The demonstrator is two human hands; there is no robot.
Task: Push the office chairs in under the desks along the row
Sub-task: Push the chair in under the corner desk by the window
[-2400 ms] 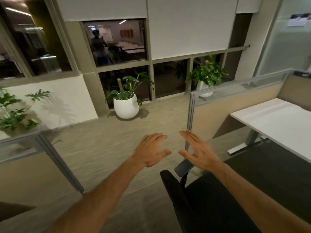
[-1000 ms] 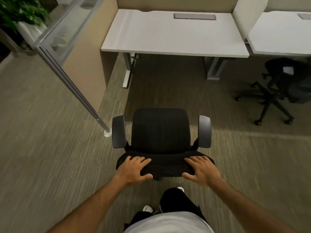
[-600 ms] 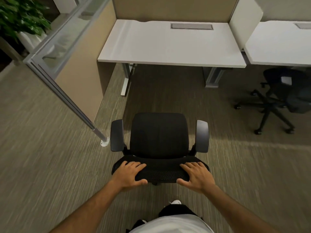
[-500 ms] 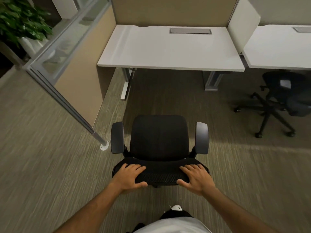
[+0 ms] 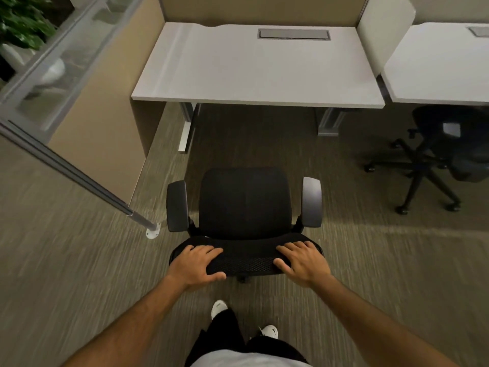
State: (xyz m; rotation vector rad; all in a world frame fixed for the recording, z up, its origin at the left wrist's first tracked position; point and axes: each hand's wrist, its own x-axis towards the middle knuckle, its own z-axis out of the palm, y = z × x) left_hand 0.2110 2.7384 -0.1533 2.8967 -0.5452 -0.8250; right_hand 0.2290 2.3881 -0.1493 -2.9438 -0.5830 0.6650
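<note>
A black office chair (image 5: 244, 202) with grey armrests stands on the carpet in front of me, facing a white desk (image 5: 254, 67). Its seat front is still short of the desk's edge. My left hand (image 5: 197, 264) grips the left end of the mesh backrest top, fingers over it and thumb behind. My right hand (image 5: 300, 262) holds the right end the same way. A second black chair (image 5: 447, 152) sits partly under the neighbouring white desk (image 5: 439, 64) at the right, its wheeled base sticking out.
A tan and glass partition (image 5: 79, 107) runs along the left of the desk, ending in a metal post with a floor foot (image 5: 153, 231) close to the chair's left armrest. A white divider (image 5: 383, 27) separates the two desks. A potted plant (image 5: 21, 25) is far left.
My hands came from the air onto the chair's backrest top and stay there. The chair and I have rolled forward, so the desk is nearer.
</note>
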